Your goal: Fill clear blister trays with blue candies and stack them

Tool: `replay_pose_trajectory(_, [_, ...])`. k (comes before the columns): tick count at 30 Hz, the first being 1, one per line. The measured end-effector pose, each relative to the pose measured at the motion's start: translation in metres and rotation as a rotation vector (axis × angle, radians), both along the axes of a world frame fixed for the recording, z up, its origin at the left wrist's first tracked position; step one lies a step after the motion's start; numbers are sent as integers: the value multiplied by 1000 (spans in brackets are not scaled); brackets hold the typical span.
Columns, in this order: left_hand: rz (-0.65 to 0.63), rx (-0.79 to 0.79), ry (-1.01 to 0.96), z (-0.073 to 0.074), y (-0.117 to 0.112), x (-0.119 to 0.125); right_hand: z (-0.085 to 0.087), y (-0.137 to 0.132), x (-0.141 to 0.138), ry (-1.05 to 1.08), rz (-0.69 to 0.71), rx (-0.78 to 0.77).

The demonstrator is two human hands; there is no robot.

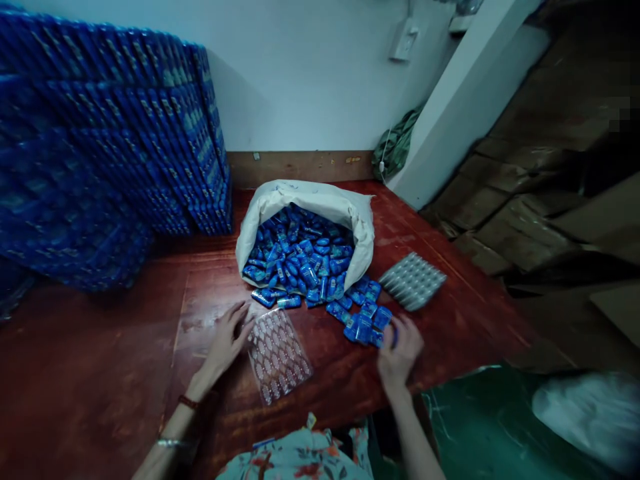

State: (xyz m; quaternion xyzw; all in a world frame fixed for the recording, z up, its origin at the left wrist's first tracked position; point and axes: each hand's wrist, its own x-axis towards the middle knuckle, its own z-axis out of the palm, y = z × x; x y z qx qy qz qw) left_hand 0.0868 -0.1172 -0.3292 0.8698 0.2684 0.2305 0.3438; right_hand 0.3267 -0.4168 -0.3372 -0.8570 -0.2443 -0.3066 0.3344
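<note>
A clear plastic blister tray (pixel 280 355) with rows of oval hollows lies flat on the table in front of me. My left hand (pixel 231 337) rests at its left edge, fingers apart, thumb side close to or touching the rim. Right of the tray, my right hand (pixel 399 350) curls its fingers around a small blue packet, partly hidden by them, beside a loose cluster of small blue packets (pixel 364 327). Behind these, a white woven sack (pixel 364 230) lies on its side, its mouth toward me, with many more blue packets (pixel 305 257) spilling out.
Tall stacks of blue packed trays (pixel 150 133) stand at the left. A pile of clear blister trays (pixel 414 280) lies right of the sack on the red-brown table (pixel 125 353). Cardboard boxes (pixel 525 227) are heaped beyond the right edge. A green bundle (pixel 397 147) sits by the pillar.
</note>
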Motion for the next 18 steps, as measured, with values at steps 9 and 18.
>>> replay_pose_trajectory(9, [-160,367,210,5,-18,64,-23,17,20,327,-44,-87])
replay_pose_trajectory(18, [92,332,248,-5,-46,23,-18,90,-82,440,252,-61])
